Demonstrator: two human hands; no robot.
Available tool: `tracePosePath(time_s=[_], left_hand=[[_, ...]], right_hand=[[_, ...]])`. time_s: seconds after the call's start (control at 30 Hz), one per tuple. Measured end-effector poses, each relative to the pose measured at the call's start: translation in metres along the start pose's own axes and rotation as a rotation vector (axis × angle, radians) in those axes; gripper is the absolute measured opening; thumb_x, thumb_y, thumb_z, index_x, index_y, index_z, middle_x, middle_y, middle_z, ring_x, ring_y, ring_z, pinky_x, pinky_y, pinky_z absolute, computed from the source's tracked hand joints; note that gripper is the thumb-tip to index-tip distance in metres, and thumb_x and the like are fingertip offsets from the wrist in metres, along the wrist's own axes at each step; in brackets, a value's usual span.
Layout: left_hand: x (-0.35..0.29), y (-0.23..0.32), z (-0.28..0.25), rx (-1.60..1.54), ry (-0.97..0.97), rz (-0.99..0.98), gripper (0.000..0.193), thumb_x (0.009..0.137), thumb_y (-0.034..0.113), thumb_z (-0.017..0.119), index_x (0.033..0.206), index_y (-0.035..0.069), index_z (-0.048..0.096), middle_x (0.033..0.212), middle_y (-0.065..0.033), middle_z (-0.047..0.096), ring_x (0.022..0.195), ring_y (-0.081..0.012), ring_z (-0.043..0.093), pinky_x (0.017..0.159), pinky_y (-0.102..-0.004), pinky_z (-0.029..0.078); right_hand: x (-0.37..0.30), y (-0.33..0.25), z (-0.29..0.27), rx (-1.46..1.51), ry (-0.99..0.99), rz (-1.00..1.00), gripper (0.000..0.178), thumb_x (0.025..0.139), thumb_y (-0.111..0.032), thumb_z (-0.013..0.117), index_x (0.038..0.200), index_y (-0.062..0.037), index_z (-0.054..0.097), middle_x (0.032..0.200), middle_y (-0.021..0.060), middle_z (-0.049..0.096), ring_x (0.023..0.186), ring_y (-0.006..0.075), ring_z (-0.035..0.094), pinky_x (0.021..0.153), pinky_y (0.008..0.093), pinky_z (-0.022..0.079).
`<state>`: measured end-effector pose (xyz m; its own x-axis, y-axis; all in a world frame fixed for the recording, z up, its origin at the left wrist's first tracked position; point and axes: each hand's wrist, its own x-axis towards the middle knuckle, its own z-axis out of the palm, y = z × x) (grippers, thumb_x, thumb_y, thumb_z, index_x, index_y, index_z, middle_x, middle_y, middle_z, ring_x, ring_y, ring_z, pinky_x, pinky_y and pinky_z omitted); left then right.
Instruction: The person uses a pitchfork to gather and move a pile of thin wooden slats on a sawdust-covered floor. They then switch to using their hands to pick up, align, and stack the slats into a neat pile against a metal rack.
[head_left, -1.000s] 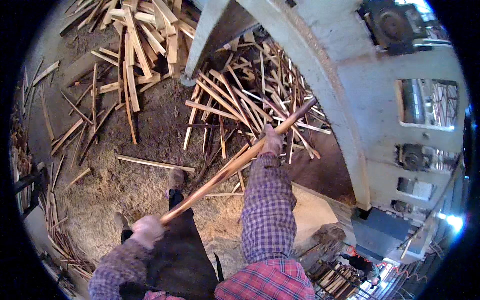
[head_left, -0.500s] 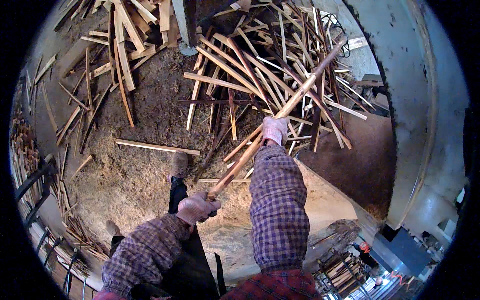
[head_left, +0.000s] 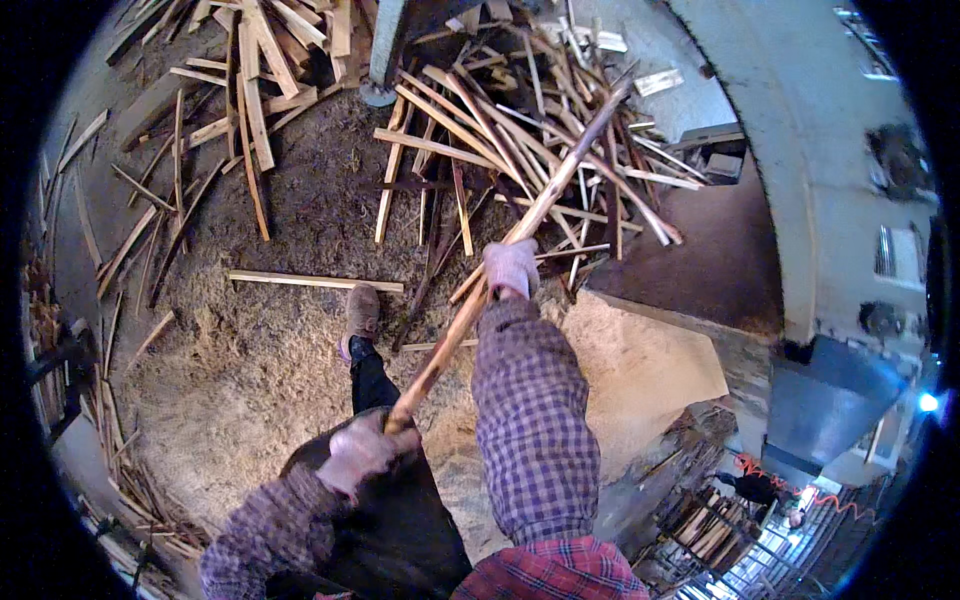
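A long wooden pole [head_left: 448,345] with reddish-brown bark patches slants from my lap up toward the far right. Its near end is wrapped by my left hand [head_left: 362,456], which wears a pale glove. Farther along, my right hand [head_left: 510,268], gloved too, grips the pole near its middle, palm down. The far part of the pole passes over a tangled heap of thin wood strips [head_left: 480,125]; I cannot tell whether it touches them. Checked sleeves cover both forearms.
A metal post [head_left: 386,50] stands beyond the heap. More boards [head_left: 255,90] are piled at the far left. A single strip [head_left: 315,281] lies by my shoe [head_left: 362,312] on sawdust-covered ground. A large grey-blue machine body [head_left: 770,130] rises on the right, above a brown panel [head_left: 715,250].
Both hands and the pole have shifted left, and my left hand is slightly lower. The view has turned a little, showing more of the right side. The grip on the pole is unchanged.
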<state>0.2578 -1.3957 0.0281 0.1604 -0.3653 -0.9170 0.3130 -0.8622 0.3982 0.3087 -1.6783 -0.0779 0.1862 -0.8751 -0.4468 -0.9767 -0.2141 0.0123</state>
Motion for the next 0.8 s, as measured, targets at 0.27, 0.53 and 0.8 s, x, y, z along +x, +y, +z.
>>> tracePosePath(time_s=[0.27,0.53,0.8], left_hand=[[-0.141,-0.123,0.035,0.284,0.147,0.043,0.052,0.069,0.051,0.064,0.098,0.009,0.060,0.075,-0.0108,0.062,0.065,-0.0169,0.061,0.059,-0.0296,0.047],[-0.178,-0.126,-0.051,0.047,0.099,-0.286,0.053,0.066,0.050,0.068,0.092,0.004,0.063,0.073,-0.0140,0.063,0.070,-0.0219,0.063,0.062,-0.0334,0.049],[-0.175,-0.121,-0.073,0.024,-0.046,-0.338,0.045,0.070,0.050,0.064,0.088,0.008,0.063,0.078,-0.0146,0.063,0.077,-0.0283,0.062,0.066,-0.0370,0.048]], right_hand=[[-0.168,0.031,0.018,0.294,-0.196,0.015,0.060,0.068,-0.026,0.060,0.118,0.0020,0.041,0.103,0.0230,0.057,0.092,0.0363,0.057,0.081,0.0388,0.044],[-0.217,-0.019,0.011,0.581,-0.207,-0.001,0.076,0.062,-0.037,0.069,0.119,0.0048,0.040,0.111,0.0240,0.053,0.104,0.0346,0.052,0.087,0.0370,0.041],[-0.090,-0.053,0.011,1.062,-0.311,-0.051,0.056,0.072,-0.020,0.066,0.109,0.0088,0.037,0.077,0.0122,0.055,0.050,0.0195,0.054,0.041,0.0316,0.046]])
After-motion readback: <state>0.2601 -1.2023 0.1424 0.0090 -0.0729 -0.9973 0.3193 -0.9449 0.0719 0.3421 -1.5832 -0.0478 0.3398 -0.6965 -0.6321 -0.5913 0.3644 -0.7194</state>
